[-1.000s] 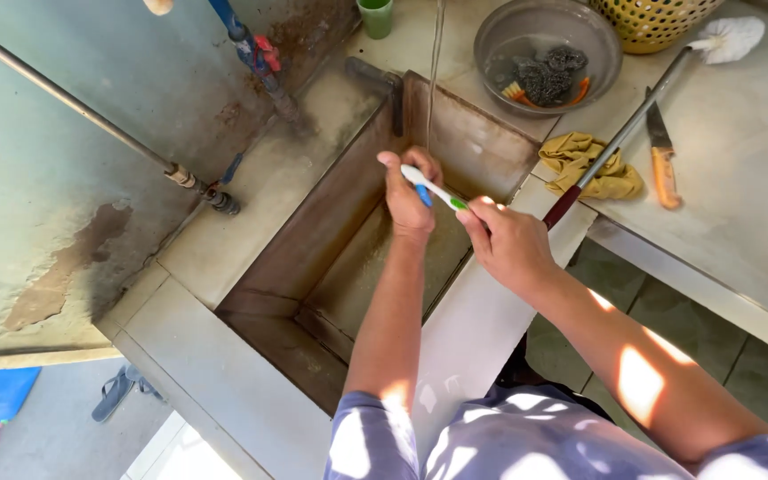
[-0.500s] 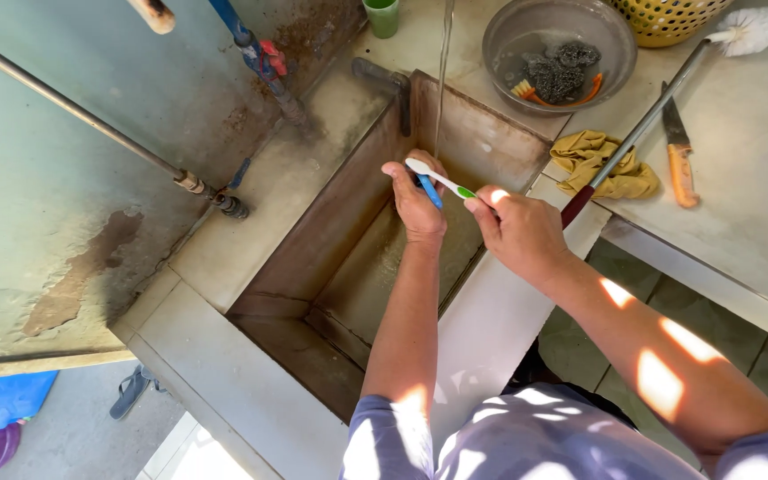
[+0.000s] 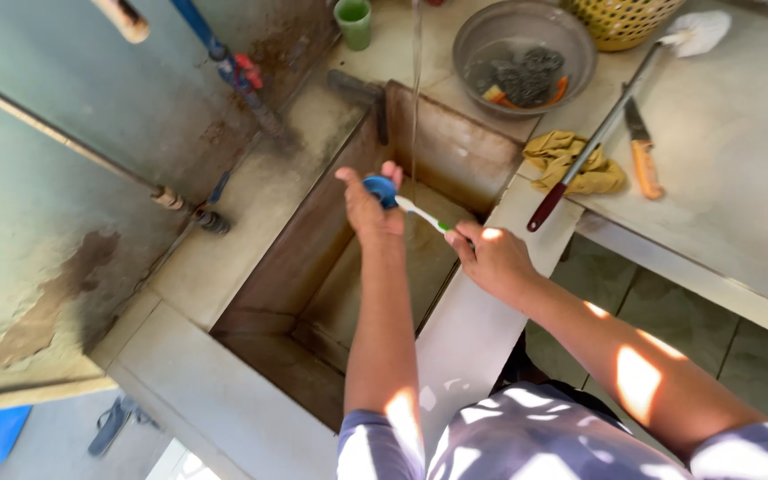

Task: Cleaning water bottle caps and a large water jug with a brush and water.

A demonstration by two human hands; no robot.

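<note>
Over a deep tiled sink, my left hand grips a small round blue object. My right hand holds a white and green toothbrush by its handle, with the brush end against the blue object. A thin stream of water falls from above, just to the right of the blue object. Both forearms reach over the sink's near wall.
On the counter at the back stand a green cup, a metal bowl with scourers, and a yellow basket. A yellow rag, a long-handled brush and an orange-handled knife lie to the right. A blue pipe runs down the wall.
The blue object has come clearly into view in my left hand. Both hands have stayed over the sink, and the brush has shifted slightly against the object.
</note>
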